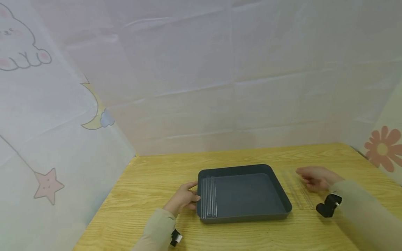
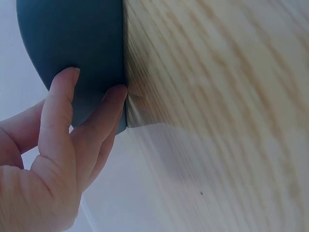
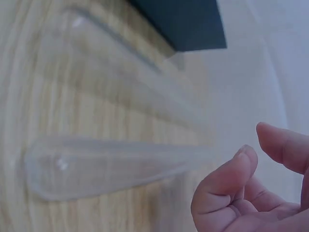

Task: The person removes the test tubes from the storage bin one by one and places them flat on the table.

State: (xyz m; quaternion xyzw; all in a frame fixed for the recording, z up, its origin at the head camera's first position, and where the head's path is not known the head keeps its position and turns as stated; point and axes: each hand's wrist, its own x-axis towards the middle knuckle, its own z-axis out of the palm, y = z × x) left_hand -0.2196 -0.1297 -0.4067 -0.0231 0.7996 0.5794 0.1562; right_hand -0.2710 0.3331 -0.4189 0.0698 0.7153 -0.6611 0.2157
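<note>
Two clear, colourless tubes lie side by side on a yellow wood-grain table, just right of a dark grey tray. Long, slim and see-through, they run slantwise, their far ends leaning left. The right-wrist view shows each with a smooth, rounded near end and a small glint; their far ends are blurred. Several more clear tubes lie inside the tray, lined up along its left wall, near ends rounded, pale streaks of light along their lengths. The tray is rectangular with rounded corners and low walls.

The right hand is beside the far end of the outer tube, fingers loosely bent, thumb and forefinger apart with nothing between them. The left hand touches the tray's left outer wall with extended fingers, without clasping it.
</note>
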